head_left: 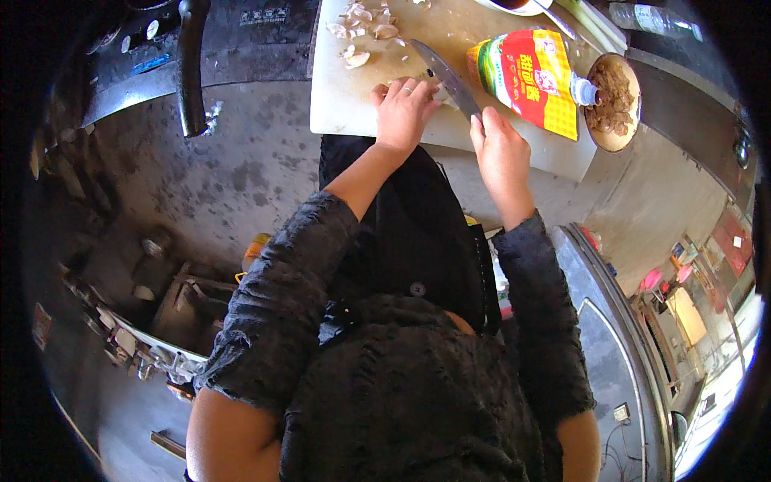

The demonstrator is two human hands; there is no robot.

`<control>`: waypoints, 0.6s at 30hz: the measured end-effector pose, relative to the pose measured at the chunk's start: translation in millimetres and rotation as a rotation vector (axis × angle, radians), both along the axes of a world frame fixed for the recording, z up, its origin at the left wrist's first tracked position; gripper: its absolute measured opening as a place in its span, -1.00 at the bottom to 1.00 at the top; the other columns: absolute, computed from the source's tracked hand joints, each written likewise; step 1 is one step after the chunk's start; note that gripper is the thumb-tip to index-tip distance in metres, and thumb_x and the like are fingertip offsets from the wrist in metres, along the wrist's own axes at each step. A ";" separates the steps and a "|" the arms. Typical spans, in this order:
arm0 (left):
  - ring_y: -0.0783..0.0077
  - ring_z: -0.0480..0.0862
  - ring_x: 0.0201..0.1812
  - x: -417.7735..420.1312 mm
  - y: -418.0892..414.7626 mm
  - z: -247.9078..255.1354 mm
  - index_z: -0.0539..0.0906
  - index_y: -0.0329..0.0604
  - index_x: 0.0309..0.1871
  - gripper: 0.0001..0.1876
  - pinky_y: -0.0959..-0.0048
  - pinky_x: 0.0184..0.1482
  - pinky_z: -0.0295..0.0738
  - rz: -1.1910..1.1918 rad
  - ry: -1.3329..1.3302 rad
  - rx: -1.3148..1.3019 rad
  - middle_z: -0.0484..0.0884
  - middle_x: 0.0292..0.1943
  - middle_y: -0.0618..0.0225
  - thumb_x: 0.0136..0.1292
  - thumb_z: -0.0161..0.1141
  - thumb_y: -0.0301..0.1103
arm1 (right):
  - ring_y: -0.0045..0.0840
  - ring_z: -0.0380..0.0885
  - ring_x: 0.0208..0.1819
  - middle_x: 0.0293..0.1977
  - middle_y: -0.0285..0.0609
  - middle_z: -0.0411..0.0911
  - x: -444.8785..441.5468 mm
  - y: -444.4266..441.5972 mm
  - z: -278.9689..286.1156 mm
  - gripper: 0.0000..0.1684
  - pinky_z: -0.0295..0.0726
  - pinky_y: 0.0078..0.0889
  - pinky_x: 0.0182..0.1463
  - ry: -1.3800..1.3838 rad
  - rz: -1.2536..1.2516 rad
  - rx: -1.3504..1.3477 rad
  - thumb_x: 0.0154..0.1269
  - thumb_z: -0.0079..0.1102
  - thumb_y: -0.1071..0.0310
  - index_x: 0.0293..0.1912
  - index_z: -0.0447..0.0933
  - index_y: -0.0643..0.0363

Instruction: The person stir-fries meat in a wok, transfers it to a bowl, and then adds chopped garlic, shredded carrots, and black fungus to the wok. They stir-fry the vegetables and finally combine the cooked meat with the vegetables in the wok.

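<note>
My right hand (pixel 503 147) grips the handle of a kitchen knife (pixel 449 78), its dark blade angled up and left over the cutting board (pixel 343 114). My left hand (pixel 405 111), with a ring on one finger, rests on the board just left of the blade. Its bent fingers hold a small pale piece, apparently garlic (pixel 444 96), mostly hidden by the fingers and knife. Several garlic cloves and bits of skin (pixel 358 59) lie scattered at the board's far left. A red and yellow sauce pouch (pixel 530 81) lies right of the knife, its neck uncapped.
A bowl of brown minced food (pixel 613 96) sits at the board's right edge, against the pouch's spout. Behind are a white bowl of dark liquid (pixel 524 7), scallion stalks (pixel 593 24) and a clear plastic bottle (pixel 656 23). A black pan handle (pixel 193 72) juts out at left.
</note>
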State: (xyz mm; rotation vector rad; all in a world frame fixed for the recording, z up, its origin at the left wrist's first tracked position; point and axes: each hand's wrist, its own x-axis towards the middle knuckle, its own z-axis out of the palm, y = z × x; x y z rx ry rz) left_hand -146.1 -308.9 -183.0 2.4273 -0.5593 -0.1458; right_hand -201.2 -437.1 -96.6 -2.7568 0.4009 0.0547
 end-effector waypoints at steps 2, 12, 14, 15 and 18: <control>0.40 0.44 -0.15 -0.2 -0.9 -0.2 0.50 0.05 -0.36 -0.83 0.22 -0.08 0.13 -0.007 0.019 0.010 0.49 -0.37 0.50 -0.03 0.15 -0.20 | -0.18 0.46 -0.52 -0.59 -0.07 0.44 5.1 1.1 -10.2 -0.77 0.41 -0.20 -0.51 0.054 -0.022 -0.002 0.11 0.06 0.25 -0.48 0.31 0.18; 0.42 0.46 -0.22 6.8 -5.2 6.3 0.49 0.02 -0.48 -0.88 0.23 -0.11 0.14 0.059 0.059 0.004 0.51 -0.45 0.51 -0.07 0.18 -0.24 | -0.15 0.46 -0.49 -0.53 -0.02 0.46 20.0 3.2 3.2 -0.78 0.41 -0.21 -0.47 -0.075 -0.080 0.043 0.14 0.04 0.25 -0.40 0.37 0.23; 0.41 0.47 -0.23 6.7 -3.8 5.3 0.49 0.01 -0.50 -0.88 0.23 -0.11 0.14 0.053 0.079 -0.010 0.51 -0.45 0.51 -0.07 0.18 -0.25 | -0.15 0.46 -0.49 -0.52 -0.03 0.47 12.0 8.6 10.9 -0.78 0.42 -0.22 -0.47 -0.031 -0.090 0.032 0.14 0.03 0.25 -0.39 0.36 0.23; 0.41 0.47 -0.23 9.6 -4.4 5.8 0.49 0.01 -0.51 -0.89 0.23 -0.11 0.14 0.048 0.083 -0.021 0.51 -0.46 0.51 -0.07 0.18 -0.26 | -0.15 0.46 -0.49 -0.52 -0.03 0.47 10.6 9.7 13.8 -0.78 0.42 -0.22 -0.47 -0.016 -0.098 0.024 0.15 0.03 0.26 -0.38 0.36 0.23; 0.40 0.46 -0.23 7.3 -4.3 6.0 0.51 0.01 -0.50 -0.90 0.23 -0.11 0.14 0.039 0.056 -0.018 0.51 -0.45 0.50 -0.07 0.18 -0.28 | -0.17 0.47 -0.49 -0.52 -0.05 0.47 2.2 11.7 5.4 -0.80 0.42 -0.21 -0.47 0.021 -0.079 0.050 0.15 0.02 0.25 -0.40 0.35 0.20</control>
